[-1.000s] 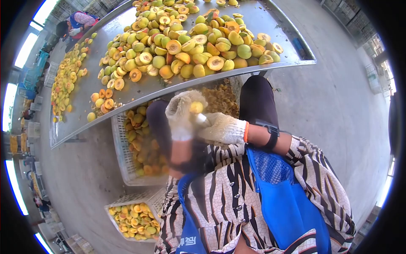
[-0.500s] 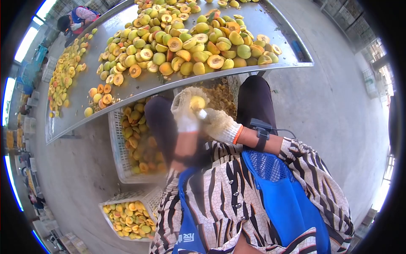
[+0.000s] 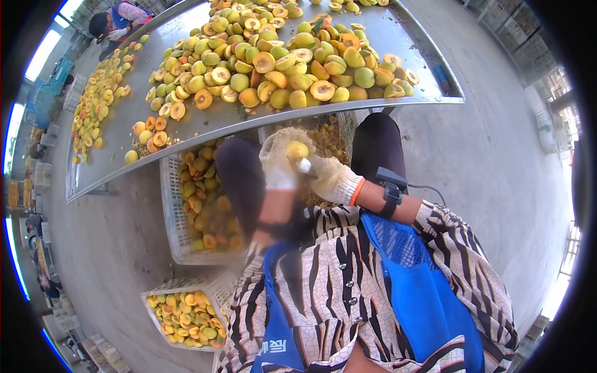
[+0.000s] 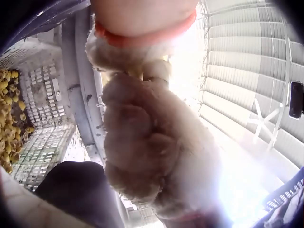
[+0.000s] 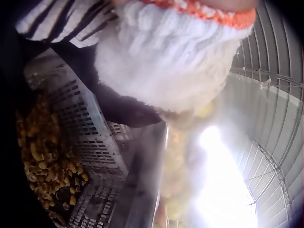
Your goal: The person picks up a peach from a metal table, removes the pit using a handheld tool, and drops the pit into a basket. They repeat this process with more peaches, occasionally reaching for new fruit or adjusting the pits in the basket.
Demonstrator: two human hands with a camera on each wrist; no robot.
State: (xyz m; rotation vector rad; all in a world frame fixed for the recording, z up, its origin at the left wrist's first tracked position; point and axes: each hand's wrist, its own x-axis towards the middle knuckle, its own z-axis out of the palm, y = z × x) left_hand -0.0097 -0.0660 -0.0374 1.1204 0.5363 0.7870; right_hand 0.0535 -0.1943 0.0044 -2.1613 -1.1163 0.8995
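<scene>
My left hand (image 3: 277, 158), in a pale knitted glove, holds a yellow peach (image 3: 297, 150) above my lap. From the right, my gloved right hand (image 3: 337, 179) grips a small tool with a white part (image 3: 304, 165) that points at the fruit; its working end is hidden. Both hands are close together just below the table's near edge. In the left wrist view, the bunched glove (image 4: 137, 142) hides the peach. The right wrist view shows mostly the back of the right glove (image 5: 166, 59).
A metal table (image 3: 134, 133) bears a heap of whole and halved peaches (image 3: 249, 68). Beneath its edge stand a white crate of peaches (image 3: 171, 211) and a crate of stones and scraps (image 4: 45, 97). Another crate (image 3: 221, 298) lies lower left. Another person (image 3: 124, 17) works at the far left.
The right hand and its tool have shifted slightly up, staying at the peach in the left hand. The view has tilted slightly; the hold on both things is unchanged.
</scene>
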